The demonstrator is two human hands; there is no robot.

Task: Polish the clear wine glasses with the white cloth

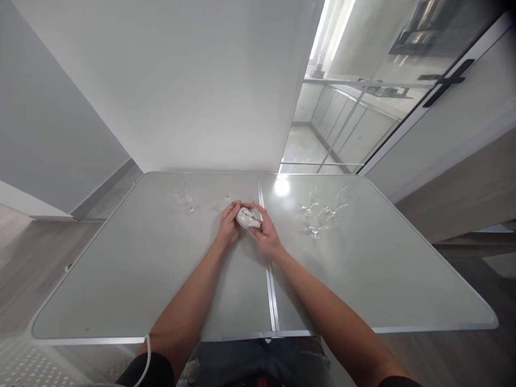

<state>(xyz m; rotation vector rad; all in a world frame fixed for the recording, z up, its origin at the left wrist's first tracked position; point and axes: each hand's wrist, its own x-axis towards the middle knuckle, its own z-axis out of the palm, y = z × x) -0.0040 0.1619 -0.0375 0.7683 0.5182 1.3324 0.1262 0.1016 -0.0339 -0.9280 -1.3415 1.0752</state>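
Observation:
Near the middle of the table, my left hand (pixel 230 221) and my right hand (pixel 266 231) are both closed round a small, rounded, glossy white object (pixel 246 218). Its exact kind is hard to tell, and my fingers cover its ends. My left fingers curl over its left and upper side, while my right fingers grip its right end. To the right of my right hand is a group of several clear stemmed glasses (pixel 315 233). More clear glassware (pixel 184 198) is on the left part of the table, and a small clear piece (pixel 227 196) lies just beyond my left hand.
The pale grey folding table (pixel 121 279) has a metal seam (pixel 271 301) down its middle and a metal rim. A white wall (pixel 201 97) rises behind it. A framed glass door (pixel 346 118) with a black handle (pixel 449 83) stands to the back right.

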